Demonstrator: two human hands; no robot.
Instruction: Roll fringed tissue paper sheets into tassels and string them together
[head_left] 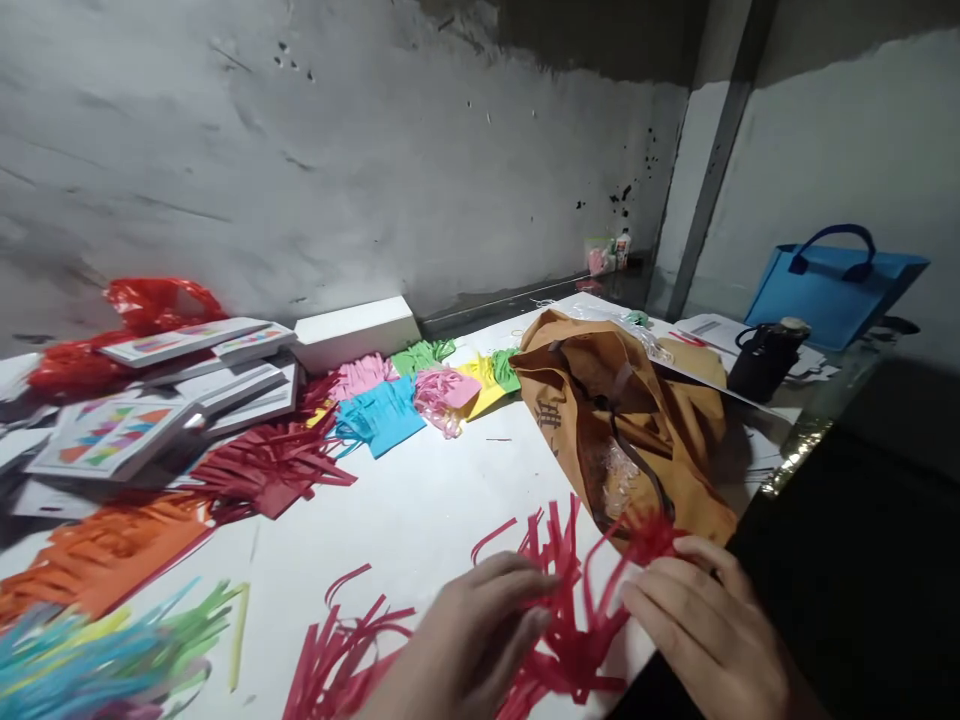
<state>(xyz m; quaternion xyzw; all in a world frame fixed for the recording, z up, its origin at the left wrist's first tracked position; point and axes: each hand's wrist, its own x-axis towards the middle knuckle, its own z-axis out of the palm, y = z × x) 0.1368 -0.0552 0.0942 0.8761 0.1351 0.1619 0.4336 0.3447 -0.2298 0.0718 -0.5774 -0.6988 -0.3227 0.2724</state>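
Red paper fringe (581, 645), cut into many narrow strips, lies bunched between my hands at the front of the table. My left hand (480, 630) is closed, thumb and fingertips around strips on its left side. My right hand (705, 620) pinches the fringe on the other side, and a tuft of strips (649, 538) sticks up by its fingers. Its palm is hidden from view. More red fringe (341, 650) lies left of my left hand, partly covered by it.
A brown cloth bag (547, 400) lies open beyond my hands. Blue fringed paper (386, 425), dark red fringe (270, 465) and orange fringe (112, 550) lie leftward, near stacked white boxes (120, 435). A black bottle (765, 360) and blue bag (832, 290) stand at right.
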